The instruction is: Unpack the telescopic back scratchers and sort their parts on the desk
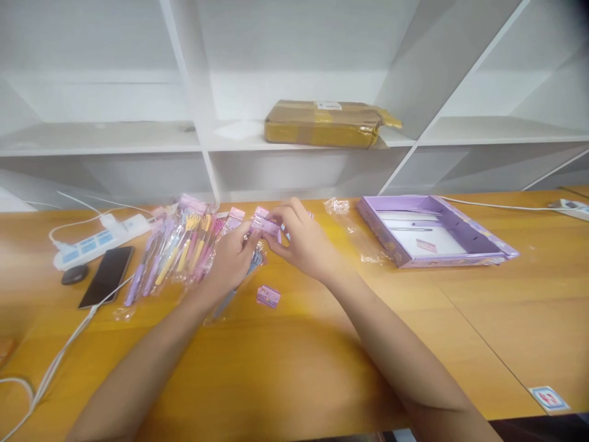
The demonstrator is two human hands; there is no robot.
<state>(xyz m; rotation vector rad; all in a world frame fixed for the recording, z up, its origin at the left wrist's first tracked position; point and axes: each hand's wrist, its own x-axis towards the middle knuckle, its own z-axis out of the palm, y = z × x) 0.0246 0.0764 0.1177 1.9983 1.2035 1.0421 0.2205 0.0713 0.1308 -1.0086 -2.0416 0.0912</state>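
Note:
Near the back of the wooden table, both my hands meet at a small pink-purple card [261,222]. My left hand [232,255] pinches its left side, and my right hand [299,239] has thumb and fingers closed on its right side. Under my left hand and wrist lies a blue-grey wrapped item [225,302] in clear plastic. Several wrapped items with purple, yellow and pink handles [184,252] lie to the left. A small pink card stack [269,296] rests on the table in front of my hands.
An open purple box [398,255] sits at right, holding a card and thin items. Clear plastic wrap [356,233] lies beside it. At left are a power strip [92,247], a phone [107,276], a mouse [74,274] and cables. A taped carton [322,126] stands on the shelf.

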